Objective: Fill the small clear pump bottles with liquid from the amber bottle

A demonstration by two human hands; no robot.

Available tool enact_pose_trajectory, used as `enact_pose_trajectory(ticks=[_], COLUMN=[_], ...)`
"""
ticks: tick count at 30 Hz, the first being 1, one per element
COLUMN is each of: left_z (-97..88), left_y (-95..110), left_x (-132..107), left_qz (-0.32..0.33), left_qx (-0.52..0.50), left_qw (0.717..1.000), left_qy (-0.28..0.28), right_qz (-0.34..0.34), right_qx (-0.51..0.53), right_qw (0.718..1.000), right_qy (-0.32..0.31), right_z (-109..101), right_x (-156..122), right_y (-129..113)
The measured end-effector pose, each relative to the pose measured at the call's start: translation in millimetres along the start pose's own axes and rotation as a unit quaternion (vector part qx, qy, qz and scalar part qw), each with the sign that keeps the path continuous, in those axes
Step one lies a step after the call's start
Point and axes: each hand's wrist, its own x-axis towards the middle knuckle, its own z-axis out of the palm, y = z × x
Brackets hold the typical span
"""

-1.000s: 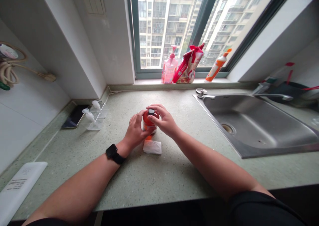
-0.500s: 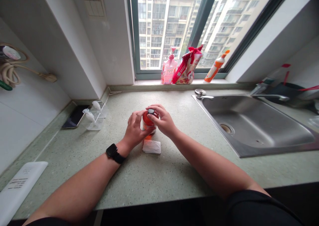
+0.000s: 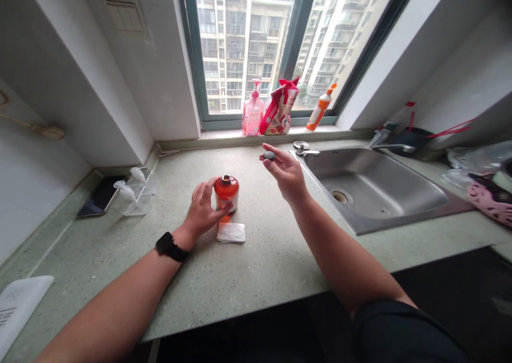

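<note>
An orange-red bottle (image 3: 226, 188) stands upright on the counter, its dark neck uncovered. My left hand (image 3: 204, 209), with a black watch on the wrist, is wrapped round the bottle's left side. Up and to the right of the bottle, my right hand (image 3: 288, 175) pinches a small dark bottle cap (image 3: 269, 155) between thumb and fingers. Just in front of the bottle lies a folded white tissue (image 3: 231, 233). To the left are small clear containers with white pump tops (image 3: 138, 197).
A steel sink (image 3: 356, 225) is set into the counter (image 3: 248, 293) on the right. A phone (image 3: 97, 197) lies at the back left, a white tray-like object (image 3: 24, 304) at the front left. On the windowsill stand a pink pump bottle (image 3: 253, 116), a red bag (image 3: 280, 109) and an orange bottle (image 3: 320, 109).
The cap has come off the bottle. My right hand has carried it up and to the right, while my left hand stays on the bottle. The view has turned slightly right.
</note>
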Motion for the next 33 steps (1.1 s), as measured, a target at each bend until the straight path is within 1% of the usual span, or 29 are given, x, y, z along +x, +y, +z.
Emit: enact_pose_trajectory(ticks=[3,5,7,9,12,14,17,20,23,26,33], left_z=[-1.4,-2.0,-2.6,-3.5,-5.2,-5.0,0.9,14.4,30.8,44.8,67.3], left_y=[-1.8,-2.1,-2.1,-2.1,-1.5,0.7,6.9,13.3,16.7,16.9,15.8], left_x=[-0.3,-0.6,-0.3,1.6,9.7,18.9,36.1,54.0,68.6,77.6,90.7], left_qz=[0.002,-0.002,-0.009,-0.014,-0.010,-0.009,-0.022,-0.024,-0.019,-0.024,-0.043], left_qx=[-0.004,-0.002,0.003,0.012,0.041,0.062,0.098,0.116,0.119,0.112,0.086], left_qw=[1.000,1.000,1.000,1.000,0.999,0.998,0.993,0.990,0.990,0.992,0.995], left_qy=[-0.002,-0.002,-0.003,-0.002,-0.013,-0.030,-0.063,-0.075,-0.071,-0.059,-0.040], right_qz=[0.021,0.053,0.091,0.115,0.125,0.128,0.138,0.148,0.150,0.152,0.155], right_qx=[-0.031,-0.066,-0.120,-0.208,-0.359,-0.409,-0.429,-0.451,-0.469,-0.483,-0.505], right_qw=[0.999,0.996,0.989,0.971,0.915,0.885,0.863,0.839,0.822,0.811,0.798], right_qy=[0.038,0.042,0.010,-0.043,-0.137,-0.185,-0.230,-0.266,-0.286,-0.291,-0.290], right_z=[-32.8,-48.1,-57.2,-61.1,-61.1,-59.5,-55.7,-51.1,-47.7,-46.6,-43.5], right_x=[-3.8,-7.5,-11.2,-14.3,-17.9,-20.7,-25.8,-30.0,-31.0,-30.0,-29.5], right_y=[13.0,26.3,38.8,46.9,50.1,48.9,46.9,45.9,45.2,45.0,45.0])
